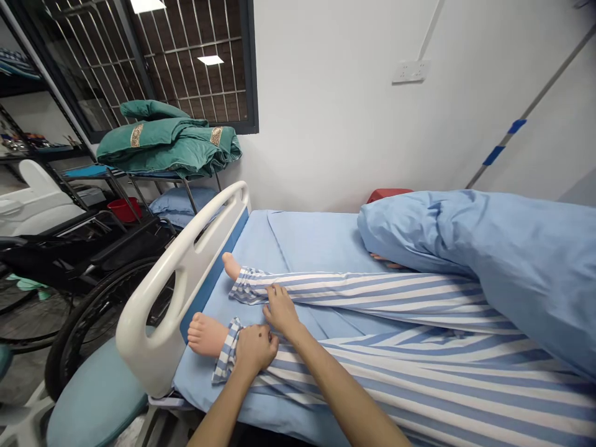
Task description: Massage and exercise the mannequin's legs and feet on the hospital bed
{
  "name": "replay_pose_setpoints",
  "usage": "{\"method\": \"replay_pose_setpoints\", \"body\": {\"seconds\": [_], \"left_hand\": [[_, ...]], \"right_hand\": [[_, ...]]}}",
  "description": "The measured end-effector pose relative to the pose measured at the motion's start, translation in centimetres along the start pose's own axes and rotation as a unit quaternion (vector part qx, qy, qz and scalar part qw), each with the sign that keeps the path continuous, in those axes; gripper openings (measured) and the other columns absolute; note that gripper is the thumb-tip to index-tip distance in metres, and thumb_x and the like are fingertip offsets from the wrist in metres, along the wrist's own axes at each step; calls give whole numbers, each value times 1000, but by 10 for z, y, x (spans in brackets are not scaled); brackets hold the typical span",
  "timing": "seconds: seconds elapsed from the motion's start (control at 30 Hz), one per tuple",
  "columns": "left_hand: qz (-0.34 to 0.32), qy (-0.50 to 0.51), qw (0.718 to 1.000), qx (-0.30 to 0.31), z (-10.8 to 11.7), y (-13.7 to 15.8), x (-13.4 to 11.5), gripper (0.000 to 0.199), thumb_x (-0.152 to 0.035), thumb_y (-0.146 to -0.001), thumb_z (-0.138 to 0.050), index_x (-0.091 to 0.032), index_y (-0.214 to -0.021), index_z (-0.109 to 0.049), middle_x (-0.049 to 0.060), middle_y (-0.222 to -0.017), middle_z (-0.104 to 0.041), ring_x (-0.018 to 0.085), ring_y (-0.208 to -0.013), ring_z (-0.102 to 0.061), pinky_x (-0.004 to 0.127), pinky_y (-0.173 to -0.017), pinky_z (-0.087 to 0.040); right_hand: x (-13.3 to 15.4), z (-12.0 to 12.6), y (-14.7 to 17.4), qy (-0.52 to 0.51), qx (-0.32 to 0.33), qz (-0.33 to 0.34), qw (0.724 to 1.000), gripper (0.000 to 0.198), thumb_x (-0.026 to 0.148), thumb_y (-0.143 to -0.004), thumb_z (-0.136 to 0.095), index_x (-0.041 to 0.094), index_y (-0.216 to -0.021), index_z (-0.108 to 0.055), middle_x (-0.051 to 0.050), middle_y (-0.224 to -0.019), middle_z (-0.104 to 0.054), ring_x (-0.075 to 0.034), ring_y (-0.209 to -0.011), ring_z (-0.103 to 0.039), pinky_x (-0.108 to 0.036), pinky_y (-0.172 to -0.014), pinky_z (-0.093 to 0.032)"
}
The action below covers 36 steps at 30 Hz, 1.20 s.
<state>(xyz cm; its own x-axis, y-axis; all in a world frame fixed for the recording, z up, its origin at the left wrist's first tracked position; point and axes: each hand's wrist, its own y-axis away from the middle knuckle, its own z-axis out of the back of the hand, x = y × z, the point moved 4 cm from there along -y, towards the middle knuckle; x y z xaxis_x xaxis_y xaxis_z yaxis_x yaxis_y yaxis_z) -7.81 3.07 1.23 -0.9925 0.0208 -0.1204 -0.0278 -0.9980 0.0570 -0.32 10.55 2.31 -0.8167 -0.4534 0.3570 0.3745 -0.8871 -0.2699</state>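
Note:
A figure with smooth, doll-like feet lies on the bed in blue-and-white striped trousers [372, 288]. My left hand [256, 351] is closed over the near trouser leg [316, 366], just above its checked cuff, with the fingertips curled partly out of sight. The near bare foot [208, 335] sticks out beyond that cuff, toes up. My right hand [282, 308] reaches to the far trouser leg, fingertips touching its lower edge and thumb apart from them. Past the far cuff shows the other foot [230, 266]. A light blue quilt [465, 230] covers the upper body.
The cream bed end board [139, 310] stands just beyond the feet. Left of it are a wheelchair [107, 267] and a teal padded seat [95, 394]. Folded green bedding [172, 146] lies on a rack below the barred window. A white wall [316, 112] runs behind the bed.

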Motion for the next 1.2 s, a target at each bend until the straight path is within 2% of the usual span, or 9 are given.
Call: {"method": "replay_pose_setpoints", "body": {"seconds": [0.13,0.27,0.37,0.47,0.57,0.77,0.9,1.1,1.2], "left_hand": [[3,-2,1000,13,2,0,-1,33,-32,-80,-34,-17,-82,-64,8,-81,-67,22,-77,-62,30,-66,-39],[2,1,1000,14,0,-1,-1,33,-33,-80,-34,-18,-81,-64,8,-81,-67,21,-76,-62,30,-64,-39],[0,10,1000,15,-2,-1,0,31,-33,-80,-35,-19,-79,-64,7,-80,-67,21,-76,-61,29,-65,-39],[13,18,999,33,-4,-3,1,31,-34,-80,-36,-19,-80,-64,8,-81,-67,21,-77,-61,29,-66,-39],[16,24,999,46,-4,-4,2,33,-37,-80,-36,-19,-81,-64,8,-83,-67,22,-78,-61,30,-65,-39],[18,23,998,61,-4,-4,3,35,-42,-80,-36,-19,-84,-64,8,-86,-67,23,-80,-61,31,-66,-40],[25,18,998,62,-3,-4,2,37,-41,-81,-34,-19,-86,-63,9,-87,-67,23,-82,-61,32,-68,-40],[24,12,998,49,0,-3,0,34,-35,-81,-36,-17,-85,-64,9,-87,-67,23,-83,-61,32,-70,-40],[20,18,999,41,0,-2,0,34,-35,-81,-36,-17,-83,-64,10,-85,-67,23,-82,-61,33,-70,-40]], "right_hand": [[2,0,-30,45,-13,13,999,53,22,-74,-50,15,-125,-36,-14,-129,-38,-25,-119,-29,-36,-98,-24],[3,-11,-65,60,21,6,998,66,28,-71,-57,12,-130,-30,-17,-134,-34,-27,-126,-24,-38,-99,-23],[8,-26,-85,60,84,10,995,71,31,-66,-64,10,-127,-34,-18,-128,-43,-26,-119,-37,-34,-95,-29],[13,-41,-95,58,125,7,990,61,30,-62,-66,11,-116,-46,-15,-112,-57,-24,-103,-52,-32,-87,-35],[14,-49,-98,62,129,-11,990,53,32,-63,-66,12,-110,-50,-15,-105,-60,-24,-98,-55,-33,-83,-36],[16,-51,-96,66,131,-40,988,53,30,-62,-66,13,-109,-49,-16,-106,-60,-26,-101,-55,-36,-83,-35],[24,-42,-92,65,142,-46,987,51,28,-60,-66,15,-107,-51,-15,-103,-62,-26,-98,-56,-35,-81,-36],[37,-15,-86,45,137,-31,989,50,36,-60,-65,17,-104,-51,-11,-98,-63,-25,-93,-58,-34,-78,-37],[39,-16,-78,37,143,-21,989,50,38,-61,-64,18,-105,-51,-11,-100,-63,-25,-93,-58,-35,-78,-37]]}}
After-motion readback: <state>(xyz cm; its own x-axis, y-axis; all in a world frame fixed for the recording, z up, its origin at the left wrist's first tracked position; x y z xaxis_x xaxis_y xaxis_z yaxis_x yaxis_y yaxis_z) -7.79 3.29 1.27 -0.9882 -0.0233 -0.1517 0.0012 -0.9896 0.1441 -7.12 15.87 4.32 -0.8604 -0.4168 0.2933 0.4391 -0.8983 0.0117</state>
